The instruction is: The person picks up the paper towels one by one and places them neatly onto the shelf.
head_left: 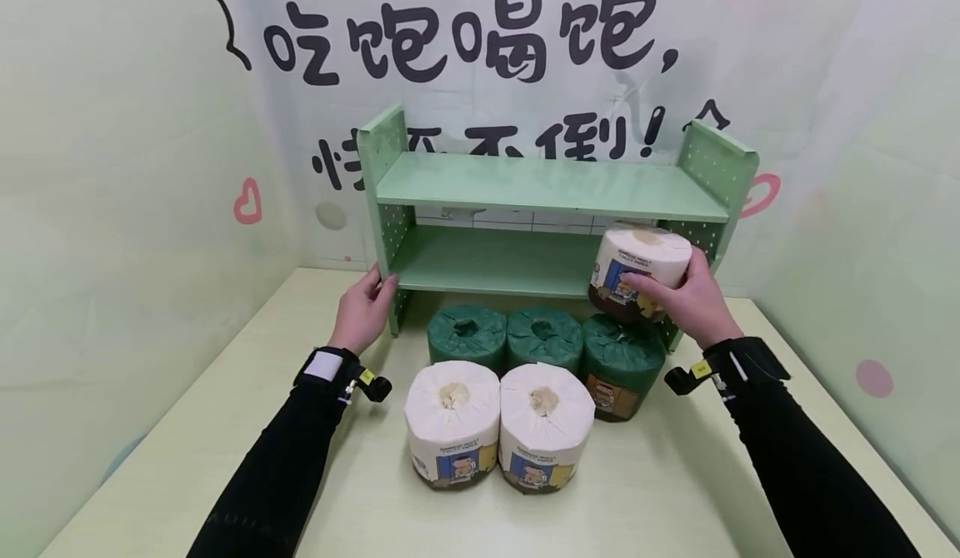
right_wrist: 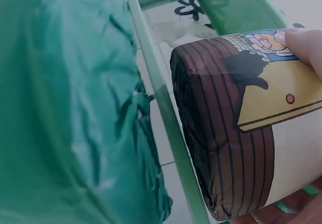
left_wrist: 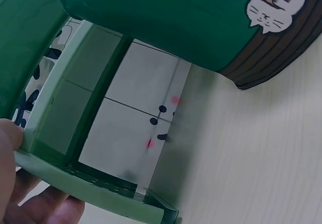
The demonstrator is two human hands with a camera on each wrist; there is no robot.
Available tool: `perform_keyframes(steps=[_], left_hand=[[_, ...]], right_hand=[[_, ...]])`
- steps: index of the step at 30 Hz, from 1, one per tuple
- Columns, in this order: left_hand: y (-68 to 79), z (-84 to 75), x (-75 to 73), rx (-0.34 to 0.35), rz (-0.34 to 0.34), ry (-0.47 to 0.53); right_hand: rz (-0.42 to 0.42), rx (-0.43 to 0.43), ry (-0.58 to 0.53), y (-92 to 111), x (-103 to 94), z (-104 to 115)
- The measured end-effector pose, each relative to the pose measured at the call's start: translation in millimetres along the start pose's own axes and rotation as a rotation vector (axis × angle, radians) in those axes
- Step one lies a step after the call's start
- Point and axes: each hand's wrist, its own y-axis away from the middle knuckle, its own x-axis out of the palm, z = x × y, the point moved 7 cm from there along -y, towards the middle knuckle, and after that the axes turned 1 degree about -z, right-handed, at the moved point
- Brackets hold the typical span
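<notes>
Right grip (head_left: pixel 697 302): clamped on one white, paper-wrapped cylindrical roll (head_left: pixel 637 256). Left grip (head_left: pixel 362 312): clamped on pale-green, two-tier shelf (head_left: pixel 551 185), side edge.

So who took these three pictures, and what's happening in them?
There's no robot, just a person's two hands. The big picture comes from a camera worn on the head, looking forward and down. The other two come from little cameras, one on each wrist, so things look close and tilted. The left hand grips the side of a green shelf. The right hand holds a white toilet roll near the shelf's right end. On the table stand two more white rolls, with three green rolls behind them.
</notes>
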Motion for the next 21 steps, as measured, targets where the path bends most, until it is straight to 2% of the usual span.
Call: perform_keyframes(steps=[5,14,21], left_hand=[[1.4,-0.8,-0.9,0.001,-0.002,0.001],[-0.9,-3.9,-1.2,0.010,-0.005,-0.005],[1.6,-4.0,-1.3,-0.011,0.004,0.010]], right_hand=[[0.011,-0.004,0.009,-4,2.8,-1],[-0.005,0.071,0.028,-9,2.9,-2],[0.006,0.061,0.093,-15,3.2,-2]])
